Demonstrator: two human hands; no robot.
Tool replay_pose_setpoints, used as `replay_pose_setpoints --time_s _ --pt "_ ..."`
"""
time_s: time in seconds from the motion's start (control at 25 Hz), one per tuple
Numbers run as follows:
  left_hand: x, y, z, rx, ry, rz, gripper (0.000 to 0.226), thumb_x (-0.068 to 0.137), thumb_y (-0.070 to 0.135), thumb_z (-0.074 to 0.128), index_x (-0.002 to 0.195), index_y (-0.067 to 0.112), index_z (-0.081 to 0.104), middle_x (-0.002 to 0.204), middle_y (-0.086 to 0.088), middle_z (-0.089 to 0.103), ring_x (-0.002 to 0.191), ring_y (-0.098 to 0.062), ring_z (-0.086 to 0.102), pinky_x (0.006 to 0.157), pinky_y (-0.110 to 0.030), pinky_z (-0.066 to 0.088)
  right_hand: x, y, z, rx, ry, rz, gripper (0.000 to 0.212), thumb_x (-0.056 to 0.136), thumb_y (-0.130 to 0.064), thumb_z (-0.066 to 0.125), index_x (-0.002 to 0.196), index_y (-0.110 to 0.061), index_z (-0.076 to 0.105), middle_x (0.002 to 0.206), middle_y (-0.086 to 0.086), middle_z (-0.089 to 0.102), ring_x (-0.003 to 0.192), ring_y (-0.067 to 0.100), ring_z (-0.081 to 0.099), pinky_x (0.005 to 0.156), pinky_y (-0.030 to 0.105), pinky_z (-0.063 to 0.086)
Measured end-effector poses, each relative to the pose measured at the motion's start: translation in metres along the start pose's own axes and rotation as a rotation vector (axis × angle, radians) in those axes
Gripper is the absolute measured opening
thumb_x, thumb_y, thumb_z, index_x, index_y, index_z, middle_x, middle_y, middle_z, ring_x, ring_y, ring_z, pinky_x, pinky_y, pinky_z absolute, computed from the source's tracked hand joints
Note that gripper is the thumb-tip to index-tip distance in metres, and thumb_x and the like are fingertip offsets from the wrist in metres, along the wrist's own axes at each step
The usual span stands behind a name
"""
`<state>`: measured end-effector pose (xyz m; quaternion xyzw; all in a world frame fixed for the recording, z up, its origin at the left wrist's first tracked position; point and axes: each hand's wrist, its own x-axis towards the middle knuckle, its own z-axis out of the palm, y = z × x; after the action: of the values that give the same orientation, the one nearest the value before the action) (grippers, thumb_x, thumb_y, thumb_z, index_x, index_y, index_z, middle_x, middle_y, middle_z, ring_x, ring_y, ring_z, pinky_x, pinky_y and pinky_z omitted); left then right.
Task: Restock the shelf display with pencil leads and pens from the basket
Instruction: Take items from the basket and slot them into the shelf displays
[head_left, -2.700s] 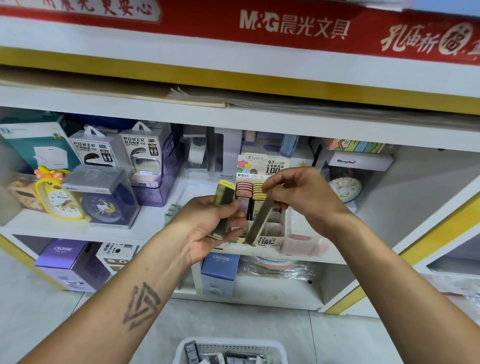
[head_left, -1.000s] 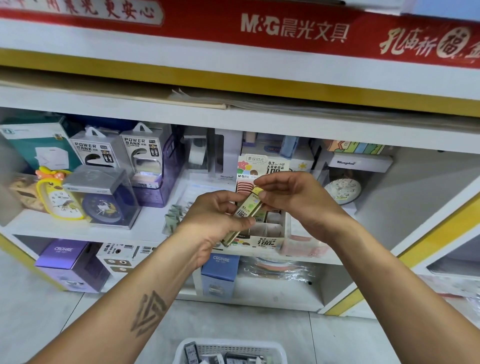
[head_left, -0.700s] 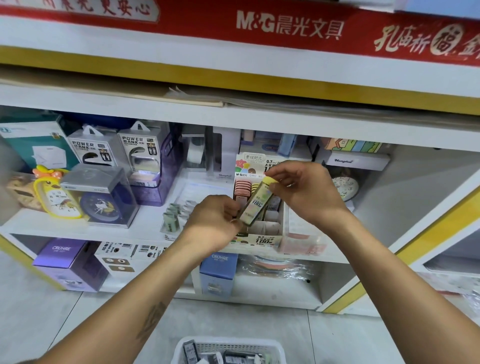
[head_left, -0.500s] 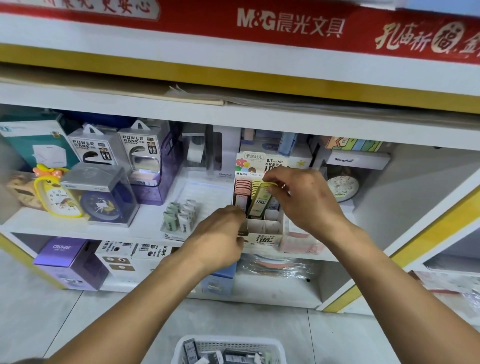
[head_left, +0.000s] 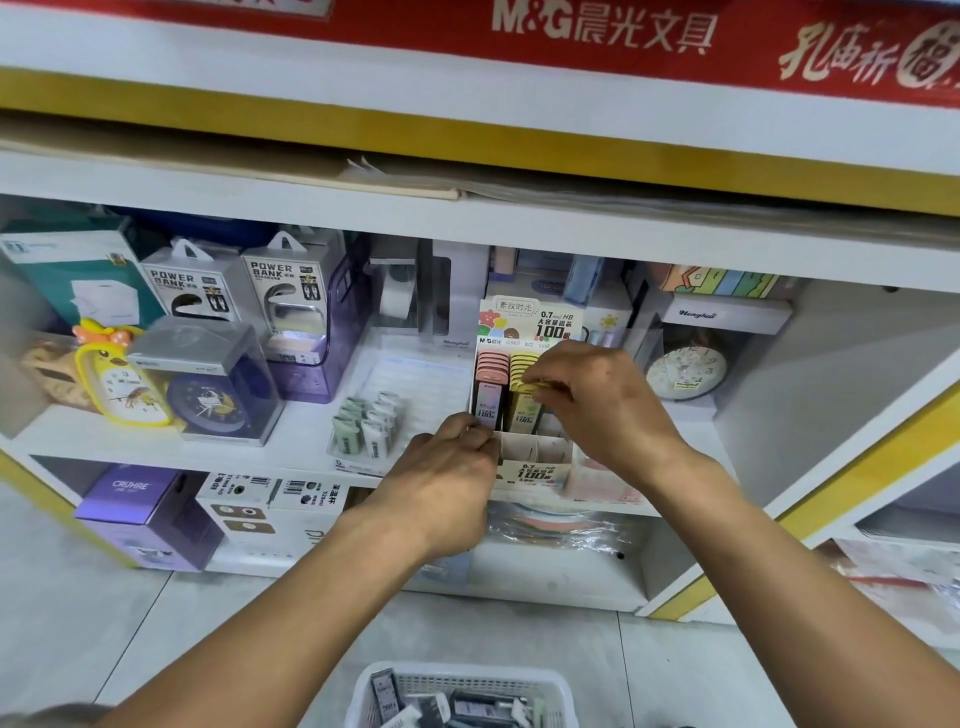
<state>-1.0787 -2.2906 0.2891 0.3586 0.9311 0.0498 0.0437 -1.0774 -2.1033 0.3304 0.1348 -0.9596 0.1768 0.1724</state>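
On the shelf (head_left: 291, 441), keep your left hand (head_left: 447, 467) gripping the display box (head_left: 535, 467) steady while your right hand (head_left: 597, 405), pinching the yellow lead case (head_left: 524, 413), seats it upright w/ the yellow row; basket (head_left: 550, 680) below holds more.

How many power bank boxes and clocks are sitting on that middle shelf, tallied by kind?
Power bank boxes: 2 (left box, right box)
Clocks: 3 (yellow duck clock, blue clock, white clock)
Total: 5
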Motion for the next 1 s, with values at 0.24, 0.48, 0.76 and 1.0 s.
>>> replay_pose_setpoints --time_s 0.24,0.48,0.76,1.0 --pt "0.0 -0.003 0.0 -0.017 0.004 0.016 0.057 0.085 0.016 0.054 0.141 0.012 0.043 0.15 0.001 0.038 0.141 -0.016 0.021 0.11 -0.037 0.037 -0.002 0.001 0.004 -0.156 -0.058 0.039 0.036 0.092 -0.003 0.058 0.12 -0.021 0.072 0.114 0.0 0.058 0.109 0.024 0.056 0.085 0.038 0.052" --pt "-0.016 -0.001 -0.003 -0.061 0.159 0.052 0.041 0.081 0.007 0.053 0.121 0.012 0.058 0.125 -0.005 0.054 0.118 -0.025 0.047 0.098 -0.039 0.046 -0.019 -0.013 -0.008 0.04 0.024 0.145 0.027 0.091 -0.002 0.055 0.106 -0.013 0.076 0.107 0.003 0.07 0.101 0.023 0.064 0.09 0.03 0.05" --pt "-0.05 0.026 0.065 -0.027 -0.28 -0.031 0.021 0.085 0.01 0.055 0.105 0.008 0.06 0.107 -0.015 0.064 0.091 -0.03 0.058 0.071 -0.038 0.049 -0.12 -0.036 0.065 0.0 -0.553 0.295 0.029 0.085 -0.006 0.056 0.104 -0.016 0.075 0.106 0.006 0.073 0.094 0.024 0.068 0.086 0.035 0.056" --pt "-0.083 0.034 0.174 0.026 -0.69 -0.086 0.014 0.084 0.013 0.066 0.083 0.005 0.055 0.088 -0.023 0.054 0.086 -0.033 0.06 0.076 -0.04 0.052 -0.239 -0.03 0.186 -0.037 -1.079 0.418 0.03 0.089 -0.007 0.057 0.115 -0.001 0.068 0.118 0.02 0.067 0.107 0.033 0.064 0.092 0.041 0.055"
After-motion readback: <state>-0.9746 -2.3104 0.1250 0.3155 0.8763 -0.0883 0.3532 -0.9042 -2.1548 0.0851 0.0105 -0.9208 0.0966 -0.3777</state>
